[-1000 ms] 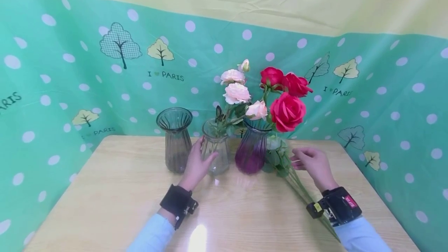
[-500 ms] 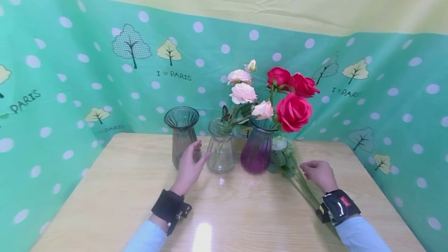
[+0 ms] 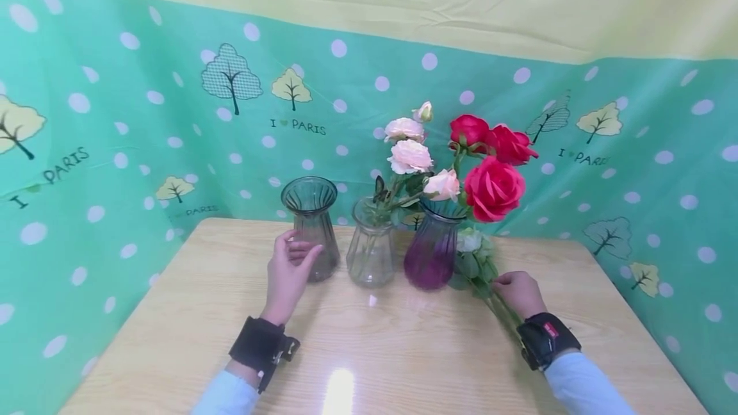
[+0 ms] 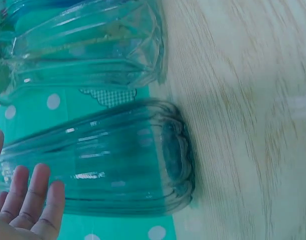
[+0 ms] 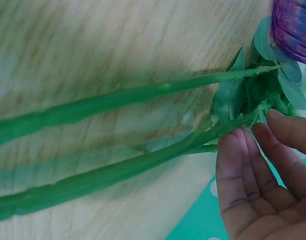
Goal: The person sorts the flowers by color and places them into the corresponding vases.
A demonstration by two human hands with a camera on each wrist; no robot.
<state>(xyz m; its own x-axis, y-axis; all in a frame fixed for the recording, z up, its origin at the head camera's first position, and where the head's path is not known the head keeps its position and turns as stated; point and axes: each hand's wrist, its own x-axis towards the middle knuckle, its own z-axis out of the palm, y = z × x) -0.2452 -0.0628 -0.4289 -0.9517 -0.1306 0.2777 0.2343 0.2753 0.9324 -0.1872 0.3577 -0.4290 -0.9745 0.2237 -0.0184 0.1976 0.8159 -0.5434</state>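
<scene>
My left hand [image 3: 288, 271] is at the near left side of the grey ribbed vase [image 3: 316, 242], its fingers spread and slightly bent. In the left wrist view the fingers [image 4: 35, 195] overlap the glass. My right hand [image 3: 519, 292] is low over the green stems [image 3: 501, 309] of the white flowers [image 3: 469, 240] lying on the table. Seen from the right wrist, bent fingertips come right up to the lower stem [image 5: 158, 160] near the leaves [image 5: 263, 87]. A second stem [image 5: 143, 95] runs apart from the hand.
A clear vase [image 3: 371, 258] with pale pink flowers [image 3: 410, 156] stands beside the grey one. To its right is a purple-bottomed vase [image 3: 431, 255] holding red roses [image 3: 494, 188]. A patterned green curtain [image 3: 357, 75] hangs behind the wooden table [image 3: 403, 351].
My left hand has left the clear vase and moved left to the grey one. My right hand has lowered to the stems. The head view has shifted slightly left.
</scene>
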